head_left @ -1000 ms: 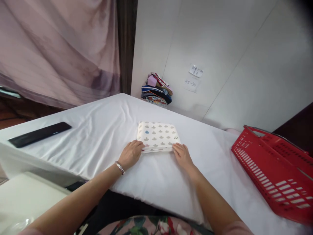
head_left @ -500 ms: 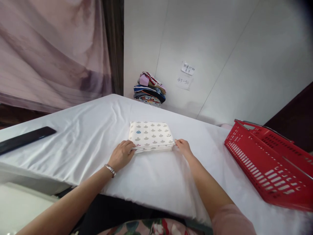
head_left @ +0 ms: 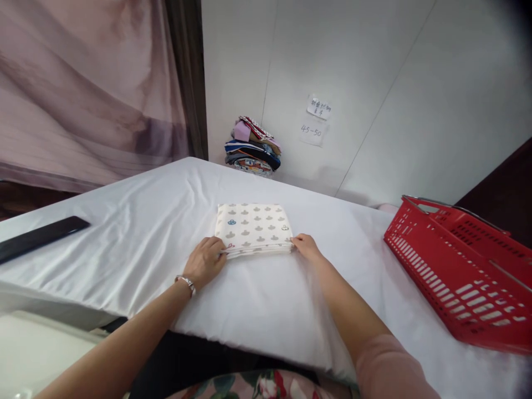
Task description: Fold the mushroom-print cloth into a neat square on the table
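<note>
A folded white cloth (head_left: 253,224) with grey printed shapes and a few coloured ones lies flat in a neat rectangle on the white-covered table (head_left: 332,244). Its layered edge faces me. My left hand (head_left: 206,257), with a silver bracelet at the wrist, pinches the near left corner between thumb and fingers. At the near right corner, my right hand (head_left: 306,244) grips the edge of the cloth with its fingertips. Both hands rest low, close to the tabletop.
A red plastic basket (head_left: 449,277) with metal handles stands on the right. Folded clothes (head_left: 252,147) are piled at the back by the wall, near paper notes (head_left: 313,122). A long black object (head_left: 45,237) lies on the left. A pink curtain (head_left: 91,94) hangs behind.
Both hands keep hold of the cloth's near corners. The right hand has drawn very slightly left and the cloth's near edge looks a bit flatter. The view has shifted a little.
</note>
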The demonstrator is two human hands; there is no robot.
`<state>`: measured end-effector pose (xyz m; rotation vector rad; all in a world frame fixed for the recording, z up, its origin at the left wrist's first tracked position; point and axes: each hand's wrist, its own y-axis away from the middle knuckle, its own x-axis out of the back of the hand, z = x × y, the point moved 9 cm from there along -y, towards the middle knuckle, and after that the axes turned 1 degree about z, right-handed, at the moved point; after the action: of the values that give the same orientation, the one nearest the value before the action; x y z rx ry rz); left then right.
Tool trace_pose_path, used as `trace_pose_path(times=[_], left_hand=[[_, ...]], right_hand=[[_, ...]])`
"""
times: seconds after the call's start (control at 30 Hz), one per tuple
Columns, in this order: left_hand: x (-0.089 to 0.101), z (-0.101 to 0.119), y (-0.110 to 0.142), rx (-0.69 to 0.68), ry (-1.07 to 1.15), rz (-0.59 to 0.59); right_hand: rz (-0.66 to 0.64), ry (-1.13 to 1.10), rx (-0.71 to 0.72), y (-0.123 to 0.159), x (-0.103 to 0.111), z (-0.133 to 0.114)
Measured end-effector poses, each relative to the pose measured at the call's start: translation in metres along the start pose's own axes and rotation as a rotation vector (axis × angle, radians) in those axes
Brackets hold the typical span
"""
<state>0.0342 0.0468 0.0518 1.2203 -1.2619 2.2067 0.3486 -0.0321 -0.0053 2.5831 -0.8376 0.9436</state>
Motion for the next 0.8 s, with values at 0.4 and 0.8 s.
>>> trace_pose_path(times=[0.4,0.8], left_hand=[[0.002,0.007,0.009,-0.05,-0.06,0.002],[0.002,0.004,0.009,-0.031,-0.018,0.002]], right_hand=[[-0.234,-0.259,-0.253,0.008,-0.017,0.007],[-0.228,-0.428,-0.28,0.013,-0.017,0.0]])
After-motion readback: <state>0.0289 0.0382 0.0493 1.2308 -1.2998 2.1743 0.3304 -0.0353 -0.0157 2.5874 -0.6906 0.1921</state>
